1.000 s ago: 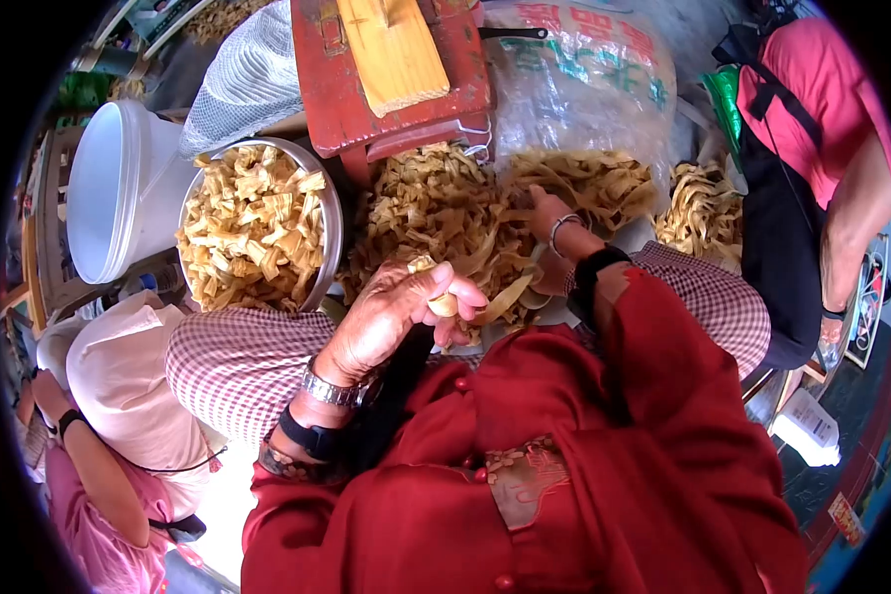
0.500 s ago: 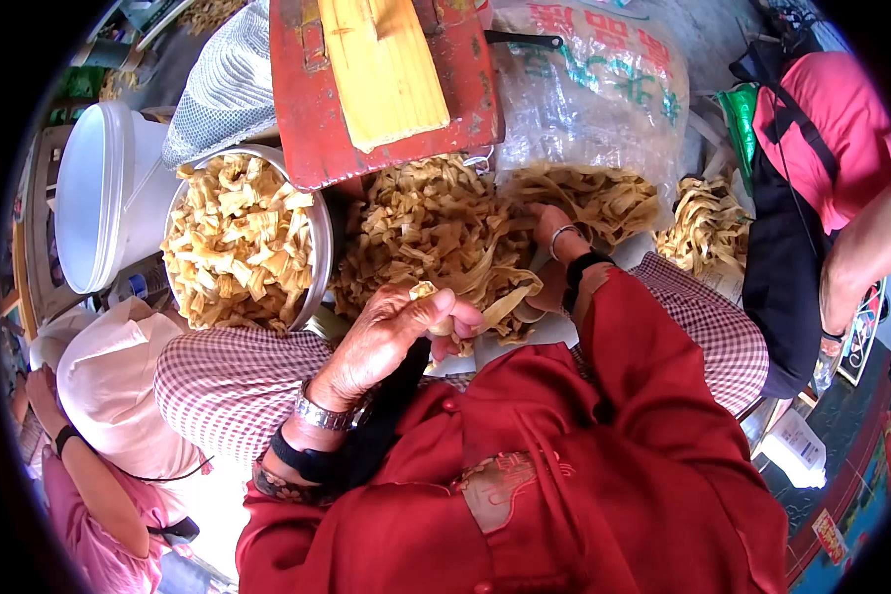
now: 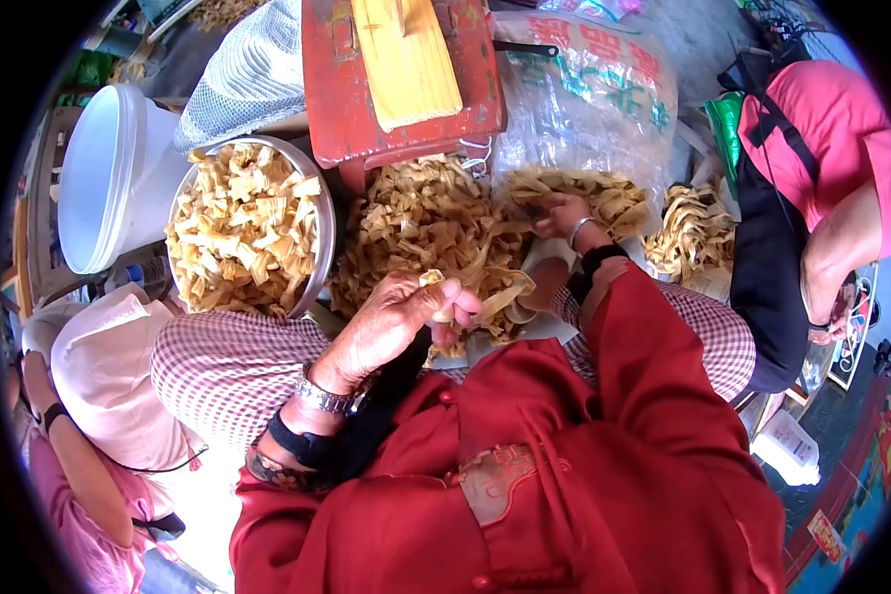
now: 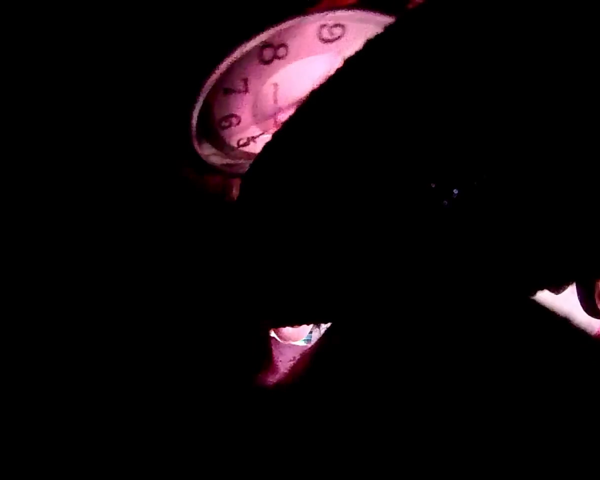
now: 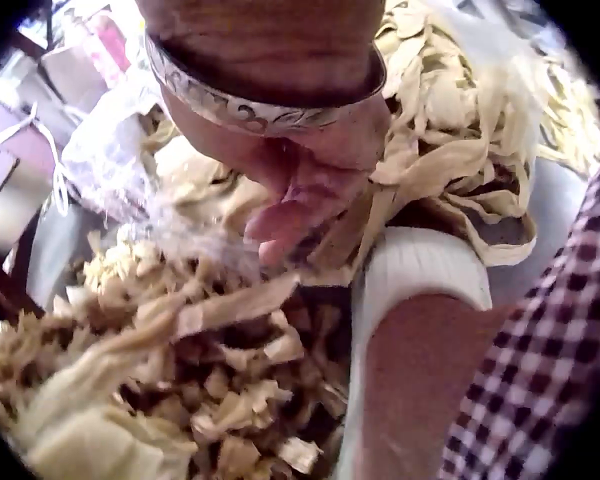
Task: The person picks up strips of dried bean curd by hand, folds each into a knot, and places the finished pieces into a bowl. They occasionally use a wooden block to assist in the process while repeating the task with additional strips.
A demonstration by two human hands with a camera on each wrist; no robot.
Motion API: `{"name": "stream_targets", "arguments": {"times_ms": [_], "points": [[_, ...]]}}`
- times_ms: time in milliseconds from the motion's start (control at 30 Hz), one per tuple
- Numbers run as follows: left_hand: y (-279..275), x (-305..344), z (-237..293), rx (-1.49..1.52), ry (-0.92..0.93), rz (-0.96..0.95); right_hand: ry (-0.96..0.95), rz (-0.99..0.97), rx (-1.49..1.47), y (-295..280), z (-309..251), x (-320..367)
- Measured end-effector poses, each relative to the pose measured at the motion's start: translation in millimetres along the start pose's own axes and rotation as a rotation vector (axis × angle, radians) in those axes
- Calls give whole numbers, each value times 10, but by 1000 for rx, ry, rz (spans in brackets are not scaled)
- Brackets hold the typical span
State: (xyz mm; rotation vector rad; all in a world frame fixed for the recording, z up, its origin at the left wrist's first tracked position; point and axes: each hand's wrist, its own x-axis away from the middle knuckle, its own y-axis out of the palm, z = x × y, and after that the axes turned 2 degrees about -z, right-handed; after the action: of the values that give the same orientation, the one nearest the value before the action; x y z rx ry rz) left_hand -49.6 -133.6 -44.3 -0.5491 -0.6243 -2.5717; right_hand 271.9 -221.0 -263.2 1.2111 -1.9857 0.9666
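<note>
Fingers of the left hand (image 3: pixel 391 312) pinch a small dried tan piece (image 3: pixel 432 279), which we find near the middle of the scene. To its right and farther off, the right hand (image 3: pixel 566 214) is at the mouth of a clear plastic bag (image 3: pixel 584 89) holding long dried strips (image 3: pixel 614 195); its fingers bend downward, yet we cannot tell whether they grasp anything. Beyond the left hand lies a heap of tan pieces (image 3: pixel 416 208), with a loose pale strip (image 3: pixel 505 295) at its near edge.

On the left we see a round metal basin (image 3: pixel 328 233) piled with short folded pieces (image 3: pixel 247 228), and left of that a white bucket (image 3: pixel 94 188). On the far side, a red wooden stool (image 3: pixel 332 109) bears a yellow wooden board (image 3: pixel 406 69). A metal watch (image 3: pixel 325 395) circles the left wrist; a silver bangle (image 5: pixel 270 115) circles the right. Near us, checked trousers (image 3: pixel 228 361) cover the knees. Another person in pink (image 3: pixel 841 129) sits at the right.
</note>
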Motion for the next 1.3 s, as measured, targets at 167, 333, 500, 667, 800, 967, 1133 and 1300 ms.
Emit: {"name": "stream_targets", "arguments": {"times_ms": [167, 333, 500, 667, 800, 967, 1133, 1300], "points": [[15, 27, 1, 14, 8, -15, 27, 132, -335, -78, -137, 157], [39, 60, 23, -25, 21, -24, 8, 173, -174, -49, -330, 369], [56, 96, 16, -17, 28, -38, -135, -169, 23, 161, -754, 671], [41, 129, -12, 56, 59, -10, -263, -380, 163, 520, -1307, 1514], [58, 144, 44, 277, 156, 102, -424, -747, 278, 576, -1338, 2100], [-18, 179, -18, 362, 257, 95, -451, -971, 373, 660, -1340, 2282], [32, 280, 37, 197, 206, 203, -560, -910, 421, 660, -1329, 2273], [82, 296, 138, 95, 158, 225, -612, -769, 456, 691, -1336, 2388]]}}
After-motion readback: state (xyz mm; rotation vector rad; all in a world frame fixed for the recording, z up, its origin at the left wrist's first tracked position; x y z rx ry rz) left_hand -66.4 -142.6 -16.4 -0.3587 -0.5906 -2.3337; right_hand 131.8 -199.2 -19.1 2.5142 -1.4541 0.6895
